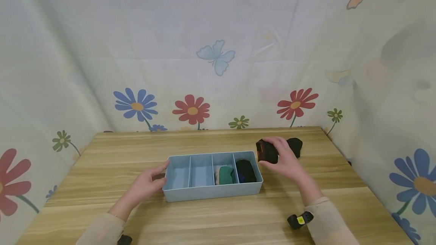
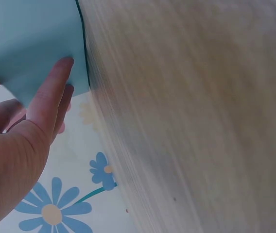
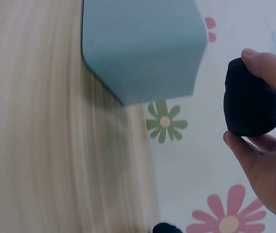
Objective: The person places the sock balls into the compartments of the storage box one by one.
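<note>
Cloth bundle (image 1: 268,152), black, is gripped by the right hand (image 1: 285,158) just right of the divided blue box (image 1: 214,193); the left hand (image 1: 145,184), fingers (image 2: 53,90) extended, touches the box's left end. A green bundle (image 1: 226,175) and a dark roll (image 1: 246,171) lie in its two rightmost compartments (image 1: 223,160).

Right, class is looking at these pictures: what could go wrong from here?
The right grip pinches a dark bundle in mid-air, so it might slip and drop outside the box.

The rightmost compartment, nearest that bundle, already holds a black bundle; forcing in a second could crowd it.

The left grip has its fingers against the box's end wall, so a push there might slide the box.
</note>
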Demonstrator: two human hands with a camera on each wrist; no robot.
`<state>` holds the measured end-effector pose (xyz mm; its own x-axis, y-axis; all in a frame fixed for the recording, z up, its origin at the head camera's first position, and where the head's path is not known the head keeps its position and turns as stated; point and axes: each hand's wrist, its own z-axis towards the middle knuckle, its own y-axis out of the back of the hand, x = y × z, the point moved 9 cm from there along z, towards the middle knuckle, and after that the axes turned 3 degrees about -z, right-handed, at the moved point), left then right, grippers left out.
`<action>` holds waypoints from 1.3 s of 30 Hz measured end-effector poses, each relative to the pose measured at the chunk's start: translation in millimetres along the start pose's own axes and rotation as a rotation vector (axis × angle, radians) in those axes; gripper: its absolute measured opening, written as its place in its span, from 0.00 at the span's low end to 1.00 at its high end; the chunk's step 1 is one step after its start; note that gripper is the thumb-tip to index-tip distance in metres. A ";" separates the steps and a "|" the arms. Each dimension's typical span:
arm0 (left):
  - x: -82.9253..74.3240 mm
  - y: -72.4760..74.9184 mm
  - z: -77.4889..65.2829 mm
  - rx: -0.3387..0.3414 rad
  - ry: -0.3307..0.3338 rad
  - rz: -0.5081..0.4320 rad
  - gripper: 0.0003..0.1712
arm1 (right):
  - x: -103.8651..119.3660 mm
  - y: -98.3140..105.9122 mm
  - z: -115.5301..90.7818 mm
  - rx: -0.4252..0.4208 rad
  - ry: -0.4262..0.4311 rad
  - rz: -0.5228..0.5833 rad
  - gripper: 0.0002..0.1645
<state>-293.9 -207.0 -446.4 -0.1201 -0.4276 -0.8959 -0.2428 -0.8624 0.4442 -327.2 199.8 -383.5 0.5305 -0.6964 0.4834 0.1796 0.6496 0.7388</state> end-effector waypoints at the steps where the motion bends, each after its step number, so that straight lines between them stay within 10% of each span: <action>1: -0.3 0.0 0.0 0.000 -0.002 0.002 0.34 | 2.6 -1.1 0.9 -0.003 0.006 0.008 0.45; 39: -2.6 0.5 0.6 0.000 -0.033 0.020 0.34 | 78.5 -63.9 18.8 0.075 0.103 0.139 0.44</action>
<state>-294.2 -206.2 -443.8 -0.1570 -0.4355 -0.8864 -0.2403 -0.8537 0.4620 -312.6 97.8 -383.9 0.6288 -0.5639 0.5354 0.0380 0.7101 0.7031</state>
